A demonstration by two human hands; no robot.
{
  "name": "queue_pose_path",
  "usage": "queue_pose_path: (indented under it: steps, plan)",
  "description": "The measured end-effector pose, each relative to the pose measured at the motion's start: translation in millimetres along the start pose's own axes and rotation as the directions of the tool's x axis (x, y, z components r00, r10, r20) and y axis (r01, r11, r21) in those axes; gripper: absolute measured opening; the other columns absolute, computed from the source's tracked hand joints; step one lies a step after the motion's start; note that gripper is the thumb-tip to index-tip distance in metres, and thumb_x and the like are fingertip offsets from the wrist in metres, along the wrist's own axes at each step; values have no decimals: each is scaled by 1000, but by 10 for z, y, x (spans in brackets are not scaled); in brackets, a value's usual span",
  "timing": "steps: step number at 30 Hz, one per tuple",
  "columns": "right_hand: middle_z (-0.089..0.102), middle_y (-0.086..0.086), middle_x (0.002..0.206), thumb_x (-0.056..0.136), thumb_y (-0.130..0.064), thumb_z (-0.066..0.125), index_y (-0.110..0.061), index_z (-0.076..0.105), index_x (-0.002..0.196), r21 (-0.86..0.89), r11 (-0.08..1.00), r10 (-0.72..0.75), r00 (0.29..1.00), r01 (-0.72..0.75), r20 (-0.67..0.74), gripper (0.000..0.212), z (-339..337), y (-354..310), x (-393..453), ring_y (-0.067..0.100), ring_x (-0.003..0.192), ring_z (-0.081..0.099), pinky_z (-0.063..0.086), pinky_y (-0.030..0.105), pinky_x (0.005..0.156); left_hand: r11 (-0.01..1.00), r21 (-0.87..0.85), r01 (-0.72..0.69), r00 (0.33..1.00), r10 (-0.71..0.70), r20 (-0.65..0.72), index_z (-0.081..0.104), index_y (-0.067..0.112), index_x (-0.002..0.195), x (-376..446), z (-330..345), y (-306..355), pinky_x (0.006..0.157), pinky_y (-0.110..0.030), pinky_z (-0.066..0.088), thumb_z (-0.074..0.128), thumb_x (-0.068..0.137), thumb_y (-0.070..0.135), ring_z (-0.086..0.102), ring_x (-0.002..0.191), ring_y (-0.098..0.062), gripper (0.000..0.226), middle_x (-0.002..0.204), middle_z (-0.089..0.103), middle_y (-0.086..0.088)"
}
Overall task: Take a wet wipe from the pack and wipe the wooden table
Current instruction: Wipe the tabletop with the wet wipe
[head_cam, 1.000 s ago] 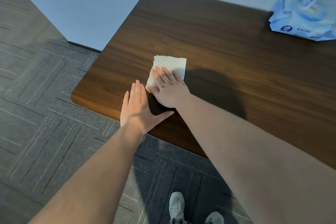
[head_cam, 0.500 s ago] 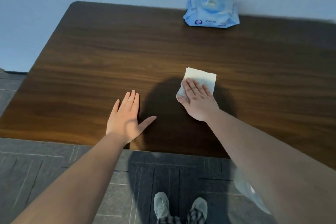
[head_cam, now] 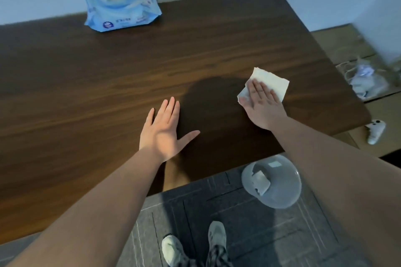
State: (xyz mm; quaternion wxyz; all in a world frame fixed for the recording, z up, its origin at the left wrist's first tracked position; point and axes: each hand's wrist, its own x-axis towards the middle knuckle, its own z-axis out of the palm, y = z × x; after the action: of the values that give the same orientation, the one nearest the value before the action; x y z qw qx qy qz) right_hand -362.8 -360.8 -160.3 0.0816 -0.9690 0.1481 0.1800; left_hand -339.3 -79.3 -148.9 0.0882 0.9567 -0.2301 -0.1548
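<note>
A white wet wipe [head_cam: 272, 81] lies flat on the dark wooden table [head_cam: 108, 76], toward its right end. My right hand [head_cam: 260, 104] presses down on the wipe with flat fingers, covering its near part. My left hand [head_cam: 162, 130] rests palm down on the table near the front edge, fingers spread, holding nothing. The blue wet wipe pack [head_cam: 121, 6] sits at the table's far edge by the wall, its lid flipped up.
A clear plastic bin [head_cam: 272, 182] with a used wipe inside stands on the grey carpet below the table's right front corner. A white controller [head_cam: 375, 131] and a plastic bag [head_cam: 364, 78] lie on cardboard to the right. My shoes [head_cam: 195, 243] are below.
My right hand has slid the wipe from the table's left end across to the right end. My left hand stayed flat near the front edge. The view has swung right.
</note>
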Motion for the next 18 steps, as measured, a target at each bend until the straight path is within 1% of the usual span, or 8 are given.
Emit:
queue_pose_path:
  steps: [4, 7, 11, 15, 18]
  plan:
    - [-11, -2, 160, 97, -55, 7, -22, -9, 150, 43, 995, 93, 995, -92, -18, 65, -60, 572, 9, 13, 145, -12, -8, 37, 117, 998, 55, -42, 998, 39, 51, -6, 23, 151, 214, 105, 329, 117, -43, -9, 13, 76, 85, -15, 145, -13, 100, 160, -12, 3]
    - [-12, 0, 160, 97, -54, 7, -21, -10, 150, 57, 987, 151, 988, -149, -31, 65, -56, 831, -15, 15, 145, -12, -9, 38, 117, 992, 121, -38, 999, 33, 41, -7, 24, 151, 269, 169, 386, 116, -43, -9, 8, 76, 86, -16, 144, -12, 98, 159, -14, 4]
    - [-11, 3, 160, 97, -53, 6, -19, -10, 149, 81, 980, 181, 983, -180, -9, 64, 16, 944, -90, 17, 146, -12, -9, 38, 116, 986, 161, -45, 998, 38, 51, -9, 24, 150, 238, 235, 435, 117, -44, -8, 5, 77, 84, -16, 144, -13, 96, 159, -14, 2]
    - [-12, 3, 160, 98, -52, 5, -19, -11, 149, 83, 977, 197, 980, -196, -5, 64, 1, 991, -119, 17, 145, -13, -10, 38, 115, 986, 157, -48, 998, 40, 55, -10, 23, 149, 288, 214, 473, 116, -44, -9, 6, 78, 83, -18, 144, -13, 95, 158, -16, 2]
    - [-14, 4, 159, 97, -52, 5, -18, -12, 149, 89, 975, 200, 979, -202, 34, 64, 6, 931, -171, 18, 145, -15, -11, 39, 115, 989, 139, -48, 996, 37, 79, -9, 22, 150, 309, 197, 492, 116, -44, -9, 8, 76, 83, -17, 144, -13, 97, 158, -16, 2]
